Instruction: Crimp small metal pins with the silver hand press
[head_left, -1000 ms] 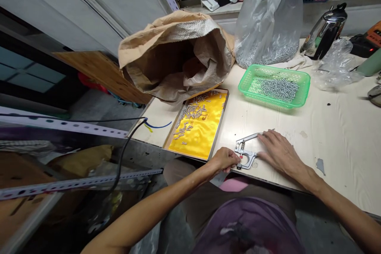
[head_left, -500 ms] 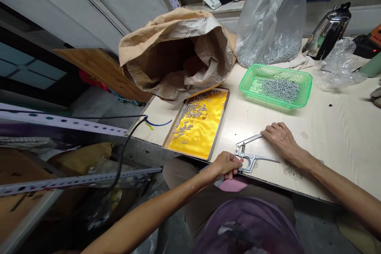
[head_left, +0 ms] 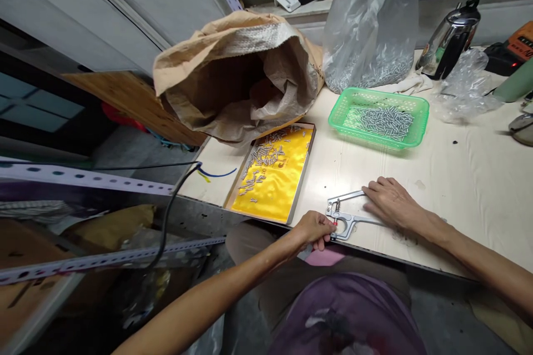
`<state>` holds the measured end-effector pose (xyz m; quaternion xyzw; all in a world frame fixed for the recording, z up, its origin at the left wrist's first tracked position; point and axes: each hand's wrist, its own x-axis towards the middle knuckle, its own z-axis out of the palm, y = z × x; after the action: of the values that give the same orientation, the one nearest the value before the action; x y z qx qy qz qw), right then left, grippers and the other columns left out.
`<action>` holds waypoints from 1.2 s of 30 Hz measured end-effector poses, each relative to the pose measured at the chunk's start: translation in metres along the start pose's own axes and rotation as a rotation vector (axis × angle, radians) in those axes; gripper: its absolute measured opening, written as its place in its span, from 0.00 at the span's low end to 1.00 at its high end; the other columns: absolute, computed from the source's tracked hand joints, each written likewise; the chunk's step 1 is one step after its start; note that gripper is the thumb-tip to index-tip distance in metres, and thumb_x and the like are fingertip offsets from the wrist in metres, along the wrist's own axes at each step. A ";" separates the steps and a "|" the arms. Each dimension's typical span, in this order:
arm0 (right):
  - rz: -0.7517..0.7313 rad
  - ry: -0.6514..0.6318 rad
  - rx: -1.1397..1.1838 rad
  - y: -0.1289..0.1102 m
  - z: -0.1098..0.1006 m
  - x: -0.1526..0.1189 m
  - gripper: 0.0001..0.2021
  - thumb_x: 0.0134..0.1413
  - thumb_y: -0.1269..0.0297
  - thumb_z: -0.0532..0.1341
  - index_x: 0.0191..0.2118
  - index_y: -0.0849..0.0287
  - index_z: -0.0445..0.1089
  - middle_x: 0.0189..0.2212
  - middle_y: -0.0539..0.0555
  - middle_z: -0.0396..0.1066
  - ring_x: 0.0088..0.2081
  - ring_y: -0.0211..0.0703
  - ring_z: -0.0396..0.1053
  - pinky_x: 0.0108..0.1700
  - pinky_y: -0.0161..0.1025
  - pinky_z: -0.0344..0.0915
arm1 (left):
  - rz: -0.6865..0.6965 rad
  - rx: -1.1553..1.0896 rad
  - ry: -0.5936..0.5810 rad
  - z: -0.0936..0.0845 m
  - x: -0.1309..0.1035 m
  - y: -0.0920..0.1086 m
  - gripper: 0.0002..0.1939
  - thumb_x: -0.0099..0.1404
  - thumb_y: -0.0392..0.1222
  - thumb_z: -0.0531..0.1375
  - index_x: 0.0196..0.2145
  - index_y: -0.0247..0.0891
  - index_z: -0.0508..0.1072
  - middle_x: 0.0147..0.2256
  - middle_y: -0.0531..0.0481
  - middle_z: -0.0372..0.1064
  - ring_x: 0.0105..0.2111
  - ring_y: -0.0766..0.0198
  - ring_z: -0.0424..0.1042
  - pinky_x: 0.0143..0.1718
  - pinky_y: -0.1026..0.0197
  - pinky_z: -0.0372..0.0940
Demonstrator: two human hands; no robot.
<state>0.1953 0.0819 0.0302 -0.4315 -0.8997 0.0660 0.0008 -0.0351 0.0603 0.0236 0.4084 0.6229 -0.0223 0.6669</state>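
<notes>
As the left hand pinches, the right hand drapes a grey metal hand press

While its C-shaped mouth sits at the near edge of the pale, wood-grained counter, the press lies flat with two slim handles spread apart, pointing rightward. The left forearm slants up to that edge; thumb and fingers are drawn together at the mouth, and anything between them is too small to tell. The right forearm comes in over the near edge, its hand palm down and loosely curved, fingers bent at the upper handle's free end, the lower handle running beneath; whether it truly grips cannot be told. A coiled spring and a tiny red part mark the press's head.

Near the counter's left end, a shallow rectangular box has a glossy, rippled yellow lining strewn with small silvery metal pieces. Behind it gapes a crumpled brown paper sack. Toward the back edge, a green perforated plastic basket holds similar pieces, before a cloudy plastic bag.
</notes>
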 end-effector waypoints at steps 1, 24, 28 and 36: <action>-0.010 -0.007 0.027 -0.001 -0.001 -0.003 0.16 0.56 0.53 0.59 0.41 0.62 0.66 0.35 0.56 0.68 0.37 0.47 0.61 0.39 0.42 0.52 | -0.003 -0.001 -0.001 0.000 0.000 0.001 0.18 0.50 0.50 0.65 0.19 0.34 0.65 0.13 0.58 0.60 0.10 0.73 0.59 0.13 0.69 0.51; 0.210 0.022 0.020 -0.026 0.006 -0.019 0.25 0.41 0.56 0.70 0.43 0.63 0.65 0.36 0.57 0.66 0.37 0.50 0.61 0.34 0.42 0.59 | 0.908 1.302 0.296 0.019 0.010 0.043 0.32 0.59 0.45 0.62 0.56 0.31 0.54 0.47 0.40 0.62 0.46 0.51 0.61 0.43 0.53 0.62; 0.177 0.018 -0.054 -0.035 0.004 -0.023 0.14 0.47 0.61 0.67 0.37 0.62 0.66 0.31 0.55 0.66 0.34 0.47 0.61 0.33 0.40 0.56 | 0.902 1.357 0.229 0.017 0.008 0.050 0.19 0.61 0.45 0.60 0.47 0.35 0.63 0.43 0.44 0.64 0.44 0.54 0.61 0.40 0.55 0.61; 0.086 0.146 -0.090 -0.045 0.024 -0.030 0.11 0.58 0.76 0.54 0.26 0.58 0.63 0.23 0.51 0.62 0.27 0.42 0.59 0.28 0.39 0.50 | 0.954 1.333 0.205 0.023 0.018 0.037 0.06 0.65 0.42 0.56 0.37 0.37 0.68 0.37 0.47 0.66 0.42 0.57 0.63 0.39 0.57 0.59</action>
<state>0.1777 0.0279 0.0133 -0.4730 -0.8799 -0.0061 0.0441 0.0071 0.0802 0.0250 0.9388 0.2966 -0.0644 0.1626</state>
